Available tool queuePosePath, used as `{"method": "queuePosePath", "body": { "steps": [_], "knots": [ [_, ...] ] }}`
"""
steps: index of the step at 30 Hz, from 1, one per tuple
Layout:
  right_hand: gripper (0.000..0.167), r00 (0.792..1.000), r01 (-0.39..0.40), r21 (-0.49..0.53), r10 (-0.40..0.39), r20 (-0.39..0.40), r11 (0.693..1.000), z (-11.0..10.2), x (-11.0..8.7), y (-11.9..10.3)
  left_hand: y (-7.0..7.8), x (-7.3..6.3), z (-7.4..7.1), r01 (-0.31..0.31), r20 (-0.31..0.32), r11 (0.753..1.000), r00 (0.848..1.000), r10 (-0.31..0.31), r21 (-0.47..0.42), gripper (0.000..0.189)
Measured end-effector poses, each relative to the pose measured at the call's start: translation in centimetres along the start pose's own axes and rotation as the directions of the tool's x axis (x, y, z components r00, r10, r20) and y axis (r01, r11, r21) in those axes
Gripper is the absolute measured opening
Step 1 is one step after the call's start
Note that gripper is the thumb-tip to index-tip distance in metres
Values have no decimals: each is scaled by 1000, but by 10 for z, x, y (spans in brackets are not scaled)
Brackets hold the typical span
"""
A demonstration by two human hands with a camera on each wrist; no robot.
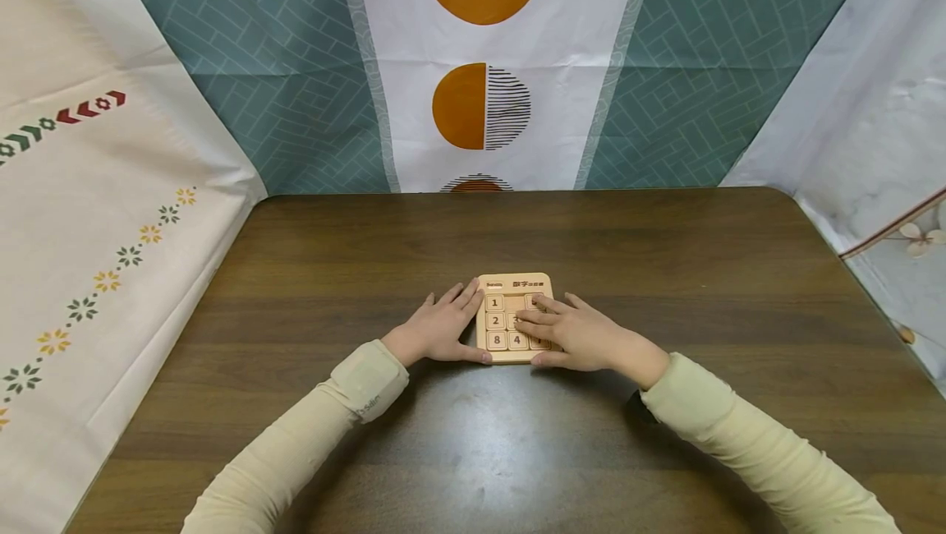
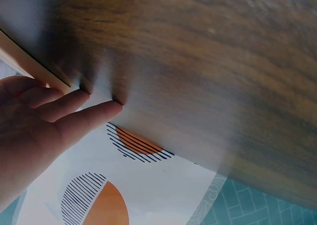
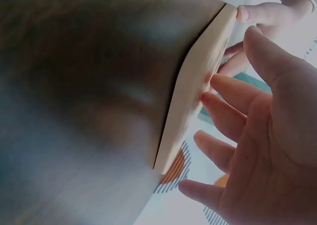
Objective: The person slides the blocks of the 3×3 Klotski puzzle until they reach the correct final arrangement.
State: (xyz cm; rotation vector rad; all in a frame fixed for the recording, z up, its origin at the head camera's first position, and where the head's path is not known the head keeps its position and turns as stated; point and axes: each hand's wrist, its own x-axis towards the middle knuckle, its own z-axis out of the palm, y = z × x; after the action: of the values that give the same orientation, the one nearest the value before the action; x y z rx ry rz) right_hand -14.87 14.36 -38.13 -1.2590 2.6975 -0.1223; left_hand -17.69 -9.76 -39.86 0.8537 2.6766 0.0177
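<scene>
Sleeves [image 1: 273, 444] foremost; number puzzle [image 1: 506, 330] on counter [image 1: 369, 255].
I judge the step tile-sliding: fingers of left hand [image 1: 438, 330] straight, of right hand [image 1: 582, 338] spread over tiles [image 1: 497, 340]. Next move probably calls for light pressure toward the gap [image 1: 513, 302].

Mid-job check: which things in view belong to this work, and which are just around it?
Belongs to the job:
wooden number puzzle
numbered tiles in it
left hand, at the puzzle's left edge
right hand, over the tiles

Just surroundings:
brown table
backdrop with orange shapes
flower-patterned cloth on the left
</scene>
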Motion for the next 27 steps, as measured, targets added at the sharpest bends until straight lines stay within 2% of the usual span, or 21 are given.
{"method": "queuePosePath", "body": {
  "steps": [6, 19, 27],
  "knots": [
    [59, 1000, -20, -15, 20, 22, 1000, 1, 6, 4, 0, -1, 0, -4, 1, 1000, 1000, 4, -5, 105],
    [57, 997, -67, 36, 65, 49, 997, -3, 20, 16, 0, -2, -1, -10, -1, 1000, 1000, 10, -13, 104],
    [56, 999, 37, 12, -37, 22, 999, -2, 22, 0, -1, -1, -1, -14, 0, 1000, 1000, 14, -12, 104]
  ]
}}
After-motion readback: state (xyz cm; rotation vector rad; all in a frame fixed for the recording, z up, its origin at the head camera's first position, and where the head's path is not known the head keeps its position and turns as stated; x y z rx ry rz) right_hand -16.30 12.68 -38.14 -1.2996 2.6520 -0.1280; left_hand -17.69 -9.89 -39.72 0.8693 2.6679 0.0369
